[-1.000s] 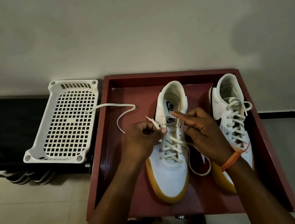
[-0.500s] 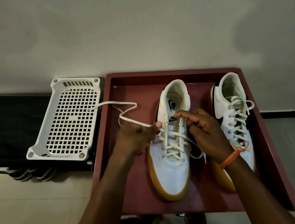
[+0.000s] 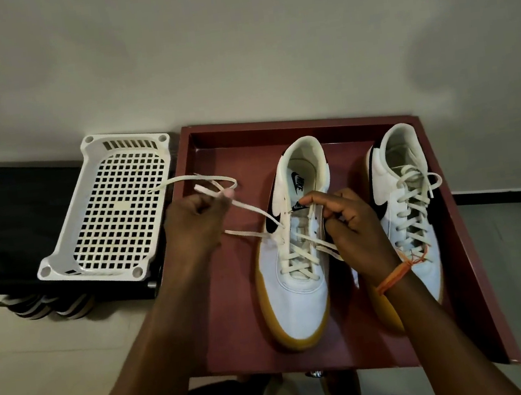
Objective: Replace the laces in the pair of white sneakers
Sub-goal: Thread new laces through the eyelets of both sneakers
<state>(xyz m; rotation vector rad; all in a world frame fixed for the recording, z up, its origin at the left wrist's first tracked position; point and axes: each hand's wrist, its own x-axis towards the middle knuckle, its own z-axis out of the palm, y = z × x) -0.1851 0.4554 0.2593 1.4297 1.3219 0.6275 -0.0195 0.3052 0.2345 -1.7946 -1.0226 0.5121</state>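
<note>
A white perforated basket (image 3: 113, 212) lies beside the red tray's (image 3: 476, 256) left edge. A cream lace (image 3: 247, 206) is pinched in the left hand (image 3: 195, 225), its fingers curled. The half-laced left sneaker (image 3: 298, 278) is held at mid-tray by the right hand (image 3: 351, 222), fingers curled around its lacing. The laced right sneaker (image 3: 407, 199) sits along the right edge.

Home interior, likely entry or shoe-storage corner. Shown by: plain painted wall (image 3: 233, 36) w/ dark skirting (image 3: 508, 193) beyond the gripping hands; pale tiled floor (image 3: 42, 355) below and left of the grip; dark low rack (image 3: 0, 229) holding striped footwear (image 3: 53, 308), left of the grip; white perforated plastic tray (image 3: 107, 213) lying on the rack; maroon wooden tray (image 3: 469, 253) under the grip, carrying white sneakers (image 3: 299, 284).
</note>
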